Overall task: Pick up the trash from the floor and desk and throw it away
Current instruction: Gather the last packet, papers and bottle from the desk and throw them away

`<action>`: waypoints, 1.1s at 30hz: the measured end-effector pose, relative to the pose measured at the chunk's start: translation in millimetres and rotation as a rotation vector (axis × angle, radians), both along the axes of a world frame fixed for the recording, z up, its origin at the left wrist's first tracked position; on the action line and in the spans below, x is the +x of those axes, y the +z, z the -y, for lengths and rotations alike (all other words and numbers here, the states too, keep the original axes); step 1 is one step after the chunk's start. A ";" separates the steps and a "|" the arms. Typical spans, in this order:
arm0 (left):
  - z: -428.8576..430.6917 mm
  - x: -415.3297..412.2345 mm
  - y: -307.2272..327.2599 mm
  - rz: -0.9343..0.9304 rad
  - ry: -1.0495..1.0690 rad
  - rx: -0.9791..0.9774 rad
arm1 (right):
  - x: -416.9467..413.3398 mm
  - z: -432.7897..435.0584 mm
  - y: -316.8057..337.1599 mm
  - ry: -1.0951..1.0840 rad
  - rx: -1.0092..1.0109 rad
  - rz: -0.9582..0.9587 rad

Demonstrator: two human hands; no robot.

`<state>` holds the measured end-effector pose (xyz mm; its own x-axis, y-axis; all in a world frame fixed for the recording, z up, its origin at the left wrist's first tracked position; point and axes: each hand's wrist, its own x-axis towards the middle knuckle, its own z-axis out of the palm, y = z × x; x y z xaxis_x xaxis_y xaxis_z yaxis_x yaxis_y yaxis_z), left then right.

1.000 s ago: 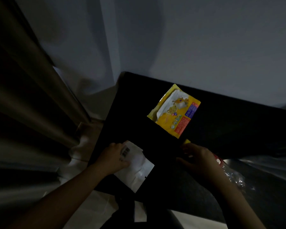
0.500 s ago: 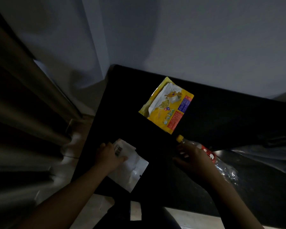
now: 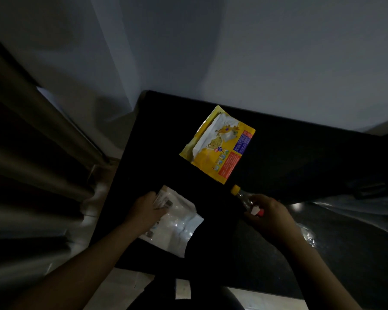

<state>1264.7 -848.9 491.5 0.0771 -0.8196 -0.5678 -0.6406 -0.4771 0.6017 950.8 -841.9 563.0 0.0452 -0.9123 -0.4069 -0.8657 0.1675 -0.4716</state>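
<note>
Ok, far left: grey curtain (image 3: 31, 153). Left hand (image 3: 147, 211) grips the white plastic pouch (image 3: 179, 231) at its barcoded corner; the pouch lies at the black desk's (image 3: 161, 135) near-left edge. Yellow snack packet (image 3: 220, 146) lies flat mid-desk, apart from both hands. Right hand (image 3: 271, 215) curls round the clear bottle (image 3: 242, 197) below its yellow cap (image 3: 235, 189), near the packet's lower corner.

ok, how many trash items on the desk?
3: yellow packet lying free, white pouch gripped by the left hand, clear bottle held in the right hand. More may hide in shadow.
</note>
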 end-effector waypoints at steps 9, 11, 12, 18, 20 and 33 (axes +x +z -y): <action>29.6 -31.3 45.1 -0.141 0.164 -0.068 | -31.6 15.5 -29.6 -0.020 0.088 -0.153; 37.7 -39.4 53.0 -0.160 0.213 -0.056 | -36.3 16.0 -38.3 0.003 0.110 -0.199; 41.8 -43.9 56.1 -0.170 0.231 -0.054 | -38.9 15.9 -42.9 0.014 0.124 -0.219; 65.8 -75.5 66.6 -0.243 0.277 -0.026 | -61.1 24.5 -62.4 0.014 0.178 -0.192; 73.4 -86.7 66.2 -0.255 0.305 -0.029 | -70.5 30.8 -66.5 -0.049 0.174 -0.156; 141.4 -150.3 43.2 -0.619 0.663 0.061 | -85.7 85.0 -81.6 -0.302 -0.035 -0.046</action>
